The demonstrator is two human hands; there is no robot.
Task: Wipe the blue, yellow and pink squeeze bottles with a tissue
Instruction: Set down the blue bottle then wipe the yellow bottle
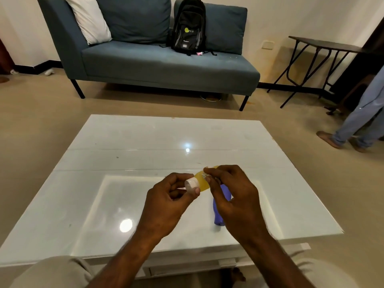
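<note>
Both hands raised over the near-centre of white glossy table (128,142), forearms coming in from bottom edge, converging. L hand (166,200) palm turned inward, fingers curled, thumb + index pinched on the white cap (192,184) of yellow bottle (202,182). Bottle held roughly horizontal, off the table, cap end pointing left. R hand (232,194) arched over the bottle's other end, knuckles up, fingertips closed on the body w/ a small bit of tissue (206,175) showing pale betw fingers and bottle; most of tissue hidden. Blue bottle (219,206) lies on table just under/behind R hand, partly covered by it, long axis running toward camera. Pink bottle: cannot tell where, not visible on table. Bkgd: blue sofa (158,65) w/ black backpack (190,26).
</note>
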